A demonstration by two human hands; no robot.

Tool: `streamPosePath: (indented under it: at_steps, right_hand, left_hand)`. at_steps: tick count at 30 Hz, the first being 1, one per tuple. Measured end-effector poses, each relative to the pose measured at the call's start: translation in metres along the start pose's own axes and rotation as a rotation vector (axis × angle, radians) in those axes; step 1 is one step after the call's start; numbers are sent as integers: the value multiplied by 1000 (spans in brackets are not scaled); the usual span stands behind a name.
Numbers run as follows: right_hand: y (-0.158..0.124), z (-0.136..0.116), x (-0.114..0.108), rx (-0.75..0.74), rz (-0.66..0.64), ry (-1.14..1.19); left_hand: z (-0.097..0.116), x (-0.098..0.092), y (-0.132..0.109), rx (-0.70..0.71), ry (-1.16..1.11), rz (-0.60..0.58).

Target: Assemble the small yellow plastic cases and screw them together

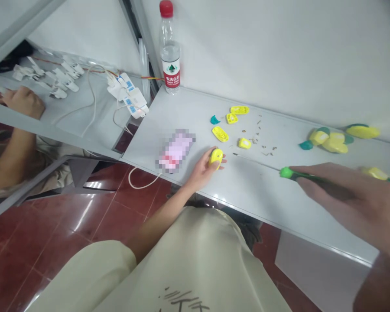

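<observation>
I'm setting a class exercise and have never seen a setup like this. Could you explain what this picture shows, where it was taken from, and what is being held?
This picture comes from a camera worn on a person's head, looking down at their own bare hands; no machine is involved. The left hand holds a small yellow plastic casing. The right hand holds a green-handled screwdriver, its thin shaft pointing toward that casing. On the pale bench lie more yellow casing pieces and tiny screws, and a bottle of water with a red cap stands by the wall.
</observation>
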State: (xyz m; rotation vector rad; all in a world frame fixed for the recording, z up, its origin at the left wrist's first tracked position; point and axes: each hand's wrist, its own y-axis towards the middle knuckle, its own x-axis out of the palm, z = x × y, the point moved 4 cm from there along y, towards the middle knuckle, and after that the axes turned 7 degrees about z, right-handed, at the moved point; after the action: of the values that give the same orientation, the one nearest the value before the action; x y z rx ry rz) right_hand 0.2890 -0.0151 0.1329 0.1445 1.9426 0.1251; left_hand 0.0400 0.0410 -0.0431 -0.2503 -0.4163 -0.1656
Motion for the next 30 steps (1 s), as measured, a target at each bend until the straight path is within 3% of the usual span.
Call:
streamPosePath:
  at_steps: [3,5,19,27,30]
  right_hand:
    - [5,-21,11,-191,-91,47]
    - [8,-27,16,-223,-96,47]
    - [13,-33,29,-261,-217,23]
    - [18,-46,23,-289,-269,-64]
    - [21,-43,19,-344,-343,-167]
  left_hand:
    - [0,0,-1,15,-1,-12]
    - [-1,-1,0,21,3,-11]
    - [3,1,-2,6,3,-5]
    - [-2,-1,-1,17,33,-2]
    - [-2,-1,-1,20,38,7]
